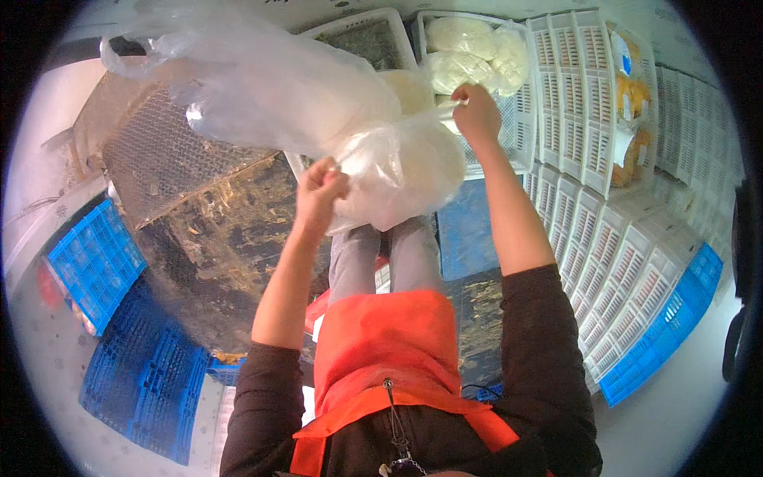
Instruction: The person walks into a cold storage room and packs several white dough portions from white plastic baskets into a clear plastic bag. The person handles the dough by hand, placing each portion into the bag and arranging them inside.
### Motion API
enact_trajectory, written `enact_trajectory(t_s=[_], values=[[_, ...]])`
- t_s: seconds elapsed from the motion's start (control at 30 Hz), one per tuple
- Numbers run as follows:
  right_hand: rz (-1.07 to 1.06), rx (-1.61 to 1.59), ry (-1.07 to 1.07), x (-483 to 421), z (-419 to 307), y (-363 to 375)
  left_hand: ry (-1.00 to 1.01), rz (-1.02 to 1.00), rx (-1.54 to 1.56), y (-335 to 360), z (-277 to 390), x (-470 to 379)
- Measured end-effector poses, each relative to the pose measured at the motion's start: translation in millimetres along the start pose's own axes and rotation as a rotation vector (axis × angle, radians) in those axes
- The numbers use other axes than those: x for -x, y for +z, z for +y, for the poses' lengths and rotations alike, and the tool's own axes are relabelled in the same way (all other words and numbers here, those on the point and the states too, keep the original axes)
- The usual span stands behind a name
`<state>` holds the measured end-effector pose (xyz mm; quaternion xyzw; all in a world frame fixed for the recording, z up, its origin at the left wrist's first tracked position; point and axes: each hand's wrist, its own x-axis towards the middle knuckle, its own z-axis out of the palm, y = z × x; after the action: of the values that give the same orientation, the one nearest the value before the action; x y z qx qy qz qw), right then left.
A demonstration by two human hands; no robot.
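Note:
My left hand pinches one edge of a clear plastic bag, held before my legs. My right hand grips another edge of it, farther out and to the right, so the film is stretched between both hands. The bag's upper part billows out to the far left. A round pale mass shows through the film between my hands; what it is cannot be told. Just beyond my right hand, a white plastic crate holds several clear bags of pale contents. Part of that crate is hidden behind the hand and film.
Another white crate stands partly behind the bag. Stacked white crates line the right side, some with orange packages. Blue crates stand at left. The floor has worn dark boards and a textured metal plate.

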<state>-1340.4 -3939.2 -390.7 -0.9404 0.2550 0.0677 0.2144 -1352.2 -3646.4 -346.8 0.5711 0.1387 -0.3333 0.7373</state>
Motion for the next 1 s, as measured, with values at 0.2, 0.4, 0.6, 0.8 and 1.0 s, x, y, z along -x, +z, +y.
enact_trajectory(t_s=[0.2,0.4,0.6,0.8,1.0], values=[[-0.029,-0.088,-0.115,-1.8,-16.2,35.1,0.025,-0.065,-0.727,-41.1,42.8,7.5],[-0.067,-0.158,-0.131,70.6,4.6,24.6,-0.103,-0.157,-0.420,-20.3,33.0,79.5],[-0.212,-0.204,-0.257,136.4,15.4,4.2,-0.059,-0.339,-0.529,14.9,22.2,139.1],[-0.359,-0.106,-0.068,137.1,34.9,29.9,-0.310,-0.026,-0.206,-23.1,-12.5,153.5],[-0.510,-0.492,0.088,148.7,19.3,-2.3,-0.375,-0.118,-0.143,-24.0,2.5,150.2]])
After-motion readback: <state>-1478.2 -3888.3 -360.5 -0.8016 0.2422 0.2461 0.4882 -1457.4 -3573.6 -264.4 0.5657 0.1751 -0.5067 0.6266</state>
